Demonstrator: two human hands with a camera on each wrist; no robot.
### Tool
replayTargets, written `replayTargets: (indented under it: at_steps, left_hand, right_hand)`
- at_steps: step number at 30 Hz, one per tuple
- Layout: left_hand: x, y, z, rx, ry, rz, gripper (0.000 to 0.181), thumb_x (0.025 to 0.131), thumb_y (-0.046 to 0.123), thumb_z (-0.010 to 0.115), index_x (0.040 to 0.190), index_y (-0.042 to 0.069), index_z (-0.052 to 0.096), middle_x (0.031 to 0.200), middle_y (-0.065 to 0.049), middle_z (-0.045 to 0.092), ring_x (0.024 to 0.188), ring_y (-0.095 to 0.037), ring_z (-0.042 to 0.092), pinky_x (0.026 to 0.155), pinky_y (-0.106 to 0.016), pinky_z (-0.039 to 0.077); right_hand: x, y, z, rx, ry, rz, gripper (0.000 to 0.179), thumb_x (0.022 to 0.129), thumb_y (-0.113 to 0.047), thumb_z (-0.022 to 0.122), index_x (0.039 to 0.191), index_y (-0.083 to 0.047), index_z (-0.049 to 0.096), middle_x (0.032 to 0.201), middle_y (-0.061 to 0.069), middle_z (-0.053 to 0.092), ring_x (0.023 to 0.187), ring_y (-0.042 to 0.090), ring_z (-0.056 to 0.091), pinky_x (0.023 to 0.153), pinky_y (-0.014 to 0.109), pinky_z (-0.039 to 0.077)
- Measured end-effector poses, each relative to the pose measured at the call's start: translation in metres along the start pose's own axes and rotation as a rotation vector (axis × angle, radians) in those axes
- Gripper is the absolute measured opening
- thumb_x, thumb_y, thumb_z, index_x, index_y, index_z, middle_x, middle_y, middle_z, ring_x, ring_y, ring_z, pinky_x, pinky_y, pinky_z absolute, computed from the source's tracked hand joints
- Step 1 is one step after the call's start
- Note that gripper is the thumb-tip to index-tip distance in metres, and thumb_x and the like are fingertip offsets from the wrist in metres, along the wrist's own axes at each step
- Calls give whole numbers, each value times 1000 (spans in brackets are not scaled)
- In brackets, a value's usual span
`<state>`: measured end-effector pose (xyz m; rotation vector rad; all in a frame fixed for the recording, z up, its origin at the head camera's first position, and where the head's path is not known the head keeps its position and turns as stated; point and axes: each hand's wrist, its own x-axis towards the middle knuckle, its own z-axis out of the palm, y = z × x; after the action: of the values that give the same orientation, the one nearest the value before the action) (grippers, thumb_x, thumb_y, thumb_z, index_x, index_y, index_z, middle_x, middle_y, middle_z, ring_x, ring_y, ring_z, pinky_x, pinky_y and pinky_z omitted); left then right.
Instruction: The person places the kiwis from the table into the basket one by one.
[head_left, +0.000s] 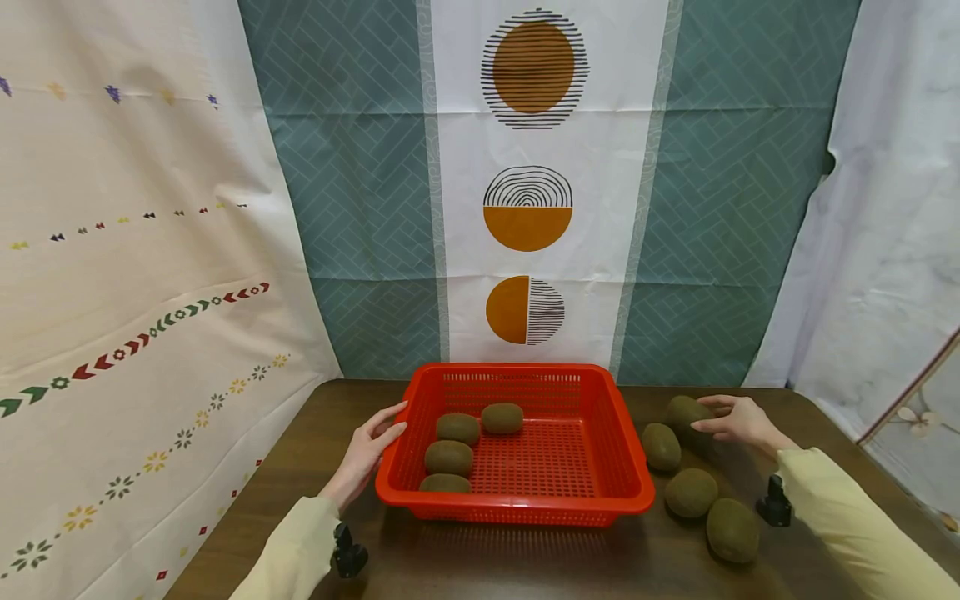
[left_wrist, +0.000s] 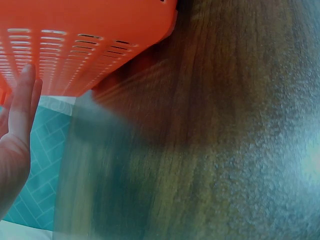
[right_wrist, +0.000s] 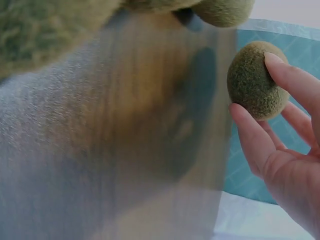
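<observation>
My right hand [head_left: 738, 421] pinches a brown, fuzzy kiwi [head_left: 686, 414] at the back right of the table. In the right wrist view, the thumb and fingers hold that kiwi [right_wrist: 257, 80] from opposite sides. Three more kiwis lie on the table between the basket and my right forearm, the nearest kiwi [head_left: 732, 531] toward the front. On the other side, my left hand [head_left: 367, 454] rests against the left side of a red plastic basket [head_left: 525, 502]. Its fingers lie nearly straight along the slotted wall [left_wrist: 65, 55]. Several kiwis [head_left: 448, 458] sit in the basket's left half.
The dark wooden table [head_left: 517, 562] carries the basket near its middle. Behind it hangs a teal and white patterned cloth [head_left: 360, 208]. A cream embroidered cloth [head_left: 150, 333] borders the left, and a pale cloth [head_left: 885, 275] borders the right.
</observation>
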<state>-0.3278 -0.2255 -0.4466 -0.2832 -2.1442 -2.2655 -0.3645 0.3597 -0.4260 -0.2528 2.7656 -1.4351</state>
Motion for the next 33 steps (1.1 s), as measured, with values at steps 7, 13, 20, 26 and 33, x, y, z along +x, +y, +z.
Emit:
replayTargets:
  at_steps: [7, 13, 20, 26, 33]
  left_hand:
    - [0, -1, -1, -21, 2, 8, 44, 88, 16, 59, 131, 13, 48, 116, -21, 54, 93, -35, 59, 73, -45, 49]
    - [-1, -2, -2, -16, 0, -4, 44, 89, 17, 59, 132, 13, 47, 116, -21, 54, 93, -35, 59, 73, -45, 49]
    - [-2, -1, 0, -1, 4, -9, 46, 89, 19, 59, 132, 13, 47, 119, -20, 52, 95, -34, 58, 73, -45, 49]
    - [-2, 0, 0, 17, 3, -13, 45, 89, 20, 58, 132, 14, 46, 120, -21, 52, 96, -35, 58, 73, -45, 49]
    - [0, -1, 0, -10, 0, -3, 45, 89, 19, 59, 132, 14, 47, 118, -20, 53, 95, -35, 58, 73, -45, 49]
  right_hand:
    - [3, -6, -6, 71, -49, -67, 61, 79, -10, 71, 124, 17, 40, 115, 42, 41, 96, 35, 56, 71, 40, 51]
    - [2, -12, -10, 130, -113, -142, 59, 79, -6, 69, 125, 17, 39, 112, 34, 49, 83, 18, 62, 72, 42, 50]
    - [-2, -31, -15, 25, -124, -206, 58, 80, -14, 70, 128, 7, 44, 114, 28, 52, 89, 17, 60, 71, 31, 51]
    - [1, -47, -15, -71, -110, -253, 56, 80, -22, 70, 128, -4, 49, 116, 20, 55, 99, 23, 56, 74, 29, 48]
    - [5, -66, -10, -119, -108, -291, 56, 79, -24, 71, 128, -7, 51, 121, 18, 51, 106, 31, 51, 76, 32, 48]
